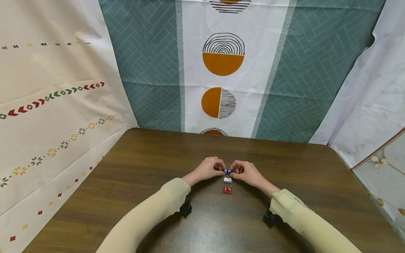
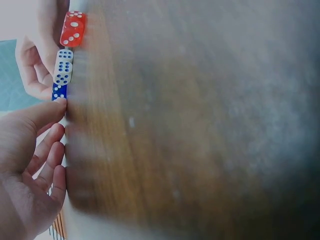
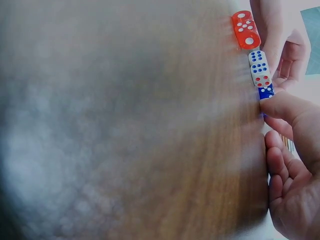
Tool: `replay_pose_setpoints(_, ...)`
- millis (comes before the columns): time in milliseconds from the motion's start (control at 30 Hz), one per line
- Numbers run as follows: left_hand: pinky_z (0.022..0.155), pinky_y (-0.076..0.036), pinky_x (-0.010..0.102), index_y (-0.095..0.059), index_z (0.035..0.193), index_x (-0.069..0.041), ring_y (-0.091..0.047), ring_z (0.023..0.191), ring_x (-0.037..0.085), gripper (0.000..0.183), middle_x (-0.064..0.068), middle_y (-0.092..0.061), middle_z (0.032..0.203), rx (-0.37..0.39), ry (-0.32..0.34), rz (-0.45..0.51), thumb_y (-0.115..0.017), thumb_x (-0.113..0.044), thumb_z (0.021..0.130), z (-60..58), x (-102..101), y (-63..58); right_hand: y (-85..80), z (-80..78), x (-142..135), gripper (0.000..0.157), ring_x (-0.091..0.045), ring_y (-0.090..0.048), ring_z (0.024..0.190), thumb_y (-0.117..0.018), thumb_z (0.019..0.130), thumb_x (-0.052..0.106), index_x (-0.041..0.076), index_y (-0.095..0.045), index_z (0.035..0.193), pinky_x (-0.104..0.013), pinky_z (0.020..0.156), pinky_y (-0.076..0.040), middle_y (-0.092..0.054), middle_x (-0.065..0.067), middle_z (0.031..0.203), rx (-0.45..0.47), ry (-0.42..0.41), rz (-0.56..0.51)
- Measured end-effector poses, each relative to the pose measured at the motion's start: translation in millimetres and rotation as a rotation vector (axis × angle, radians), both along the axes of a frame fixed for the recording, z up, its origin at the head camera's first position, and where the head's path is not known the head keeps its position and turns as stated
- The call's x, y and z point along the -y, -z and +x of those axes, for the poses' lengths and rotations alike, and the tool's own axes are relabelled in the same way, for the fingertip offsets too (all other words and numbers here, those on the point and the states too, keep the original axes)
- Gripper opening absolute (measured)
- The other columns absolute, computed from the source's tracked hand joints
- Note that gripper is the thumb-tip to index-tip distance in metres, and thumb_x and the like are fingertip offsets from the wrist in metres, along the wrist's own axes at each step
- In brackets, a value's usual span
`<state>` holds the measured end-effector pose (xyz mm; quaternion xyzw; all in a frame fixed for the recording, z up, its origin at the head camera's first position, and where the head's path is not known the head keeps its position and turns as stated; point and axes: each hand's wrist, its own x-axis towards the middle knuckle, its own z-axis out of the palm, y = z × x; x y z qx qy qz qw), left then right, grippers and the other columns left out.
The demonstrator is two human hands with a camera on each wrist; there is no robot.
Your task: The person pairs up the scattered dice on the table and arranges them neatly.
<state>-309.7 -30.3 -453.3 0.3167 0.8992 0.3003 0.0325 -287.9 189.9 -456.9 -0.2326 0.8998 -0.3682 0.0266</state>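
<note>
Two blue dice [image 1: 227,171] stand side by side on the wooden table, between the fingertips of both hands. My left hand [image 1: 211,168] pinches the left one; in the left wrist view its thumb covers part of a blue die [image 2: 59,92]. From the other side my right hand [image 1: 248,173] pinches the right one, its thumb over a blue die [image 3: 266,92] in the right wrist view. Nearer to me sits a pair of white dice [image 1: 227,180] with coloured dots. Nearest of the three pairs are two red dice [image 1: 227,190] with white dots.
The brown wooden table [image 1: 152,154] extends around the dice. A teal and white patterned cloth [image 1: 152,70] hangs behind its far edge. Pale cloths [image 1: 63,116] hang at the left and right sides. A black wrist device [image 1: 186,206] sits under the left cuff.
</note>
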Motion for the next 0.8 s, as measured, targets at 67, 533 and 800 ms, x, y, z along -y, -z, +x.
replay_pose_setpoints(67,0.075,-0.047,0.025,-0.072,0.097,-0.013,-0.058,0.080,0.010,0.010,0.001,-0.064,0.089,0.001,-0.001,-0.001,-0.074,-0.019,0.089,-0.3,0.0,0.5,0.3,-0.4,0.1,0.013,-0.009,-0.047,0.061,-0.075,0.087,0.017,0.016,-0.068,0.097,-0.022,0.058,-0.039,-0.055,0.002,0.072,0.002,0.003,0.004)
replay_pose_setpoints(533,0.076,-0.047,0.025,-0.072,0.098,-0.012,-0.058,0.080,0.010,0.011,0.001,-0.064,0.089,-0.007,0.002,-0.010,-0.074,-0.020,0.090,-0.4,-0.2,0.8,0.0,-0.8,0.0,0.013,-0.009,-0.047,0.061,-0.075,0.087,0.017,0.016,-0.067,0.098,-0.022,0.058,-0.038,-0.054,0.002,0.072,-0.001,-0.002,0.006)
replay_pose_setpoints(800,0.076,-0.046,0.026,-0.072,0.098,-0.012,-0.057,0.080,0.010,0.012,0.002,-0.065,0.089,-0.002,0.005,-0.011,-0.074,-0.020,0.090,0.4,0.1,-0.4,-0.9,0.3,-0.1,0.013,-0.009,-0.046,0.061,-0.075,0.087,0.017,0.016,-0.067,0.098,-0.022,0.058,-0.038,-0.054,0.002,0.072,0.008,-0.001,0.003)
